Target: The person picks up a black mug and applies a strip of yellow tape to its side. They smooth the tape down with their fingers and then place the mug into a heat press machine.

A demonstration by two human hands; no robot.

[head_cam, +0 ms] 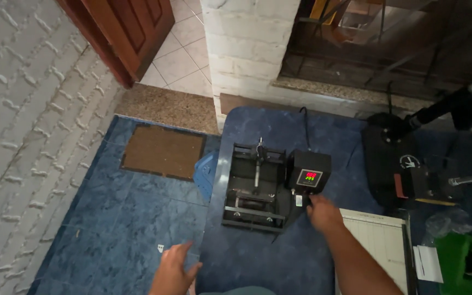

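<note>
A small black heat press (258, 188) stands on a blue marbled table (279, 257). Its control box (311, 173) at the right shows red and green lit digits. My right hand (323, 213) reaches to the lower edge of that box, fingers curled at its base; whether it grips anything I cannot tell. My left hand (173, 267) hovers low at the table's left edge, fingers spread, holding nothing.
A second, larger black press (391, 164) sits on the table's right, with a white paper trimmer (378, 240) and a green object (457, 257) near it. Blue tiled floor (121, 218) with a brown doormat (164, 152) lies left. A white brick pillar (247, 49) stands behind.
</note>
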